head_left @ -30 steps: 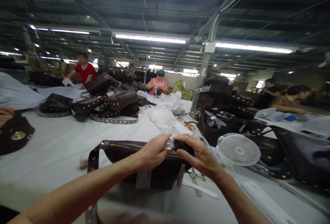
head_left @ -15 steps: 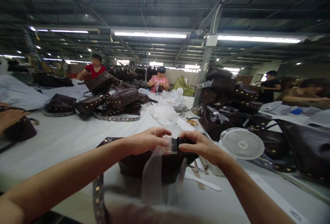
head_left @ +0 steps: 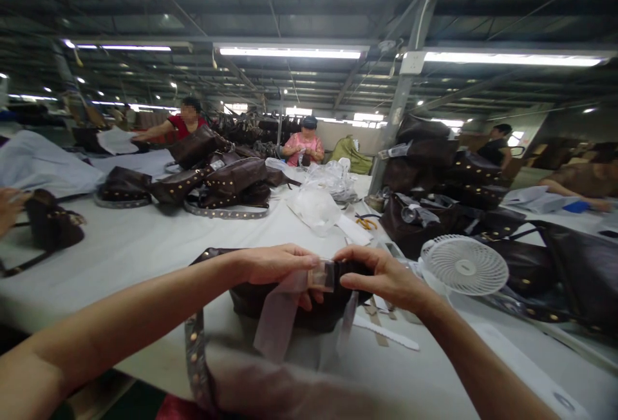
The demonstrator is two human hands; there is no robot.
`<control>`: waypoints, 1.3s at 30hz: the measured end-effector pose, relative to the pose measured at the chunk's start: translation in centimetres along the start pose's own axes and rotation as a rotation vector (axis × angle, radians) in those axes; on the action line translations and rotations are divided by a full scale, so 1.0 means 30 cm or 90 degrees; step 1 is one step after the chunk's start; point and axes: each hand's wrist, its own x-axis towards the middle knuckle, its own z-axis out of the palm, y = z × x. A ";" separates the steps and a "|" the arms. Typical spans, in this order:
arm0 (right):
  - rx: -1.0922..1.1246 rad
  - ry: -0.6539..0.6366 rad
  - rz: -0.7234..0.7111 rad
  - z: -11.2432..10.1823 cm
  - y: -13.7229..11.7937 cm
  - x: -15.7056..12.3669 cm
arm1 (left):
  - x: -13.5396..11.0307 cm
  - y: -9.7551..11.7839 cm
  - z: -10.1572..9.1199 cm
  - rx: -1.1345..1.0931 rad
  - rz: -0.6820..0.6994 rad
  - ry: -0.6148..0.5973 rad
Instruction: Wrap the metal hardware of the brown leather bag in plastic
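A dark brown leather bag (head_left: pixel 309 317) lies on the white table in front of me. Its studded strap (head_left: pixel 195 343) hangs over the near edge. My left hand (head_left: pixel 284 267) is closed on a clear plastic strip (head_left: pixel 275 326), whose loose end dangles over the bag. Clear plastic also lies around a dark strap (head_left: pixel 329 276) between my two hands. My right hand (head_left: pixel 379 275) grips that strap from the right, thumb in front and fingers over the top. A second translucent strip (head_left: pixel 346 320) hangs below my right hand.
A white fan (head_left: pixel 464 265) stands at the right. Brown studded bags (head_left: pixel 232 181) are heaped at the back left, more (head_left: pixel 434 162) by the post. Crumpled clear plastic (head_left: pixel 313 207) and orange-handled scissors (head_left: pixel 365 222) lie ahead. A co-worker's hand (head_left: pixel 9 209) is at far left.
My left hand has tilted; its fingers now reach beneath the clear plastic at the strap. The strip's loose end has swung left. The view has shifted slightly.
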 end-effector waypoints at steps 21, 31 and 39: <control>-0.262 -0.030 -0.190 0.119 -0.019 -0.116 | -0.111 -0.144 0.143 0.097 0.037 0.127; -0.267 -0.056 -0.212 0.210 0.035 -0.211 | -0.176 -0.274 0.207 0.282 0.122 0.183; -0.188 -0.135 -0.066 0.147 0.031 -0.137 | -0.108 -0.274 0.177 0.377 0.222 0.274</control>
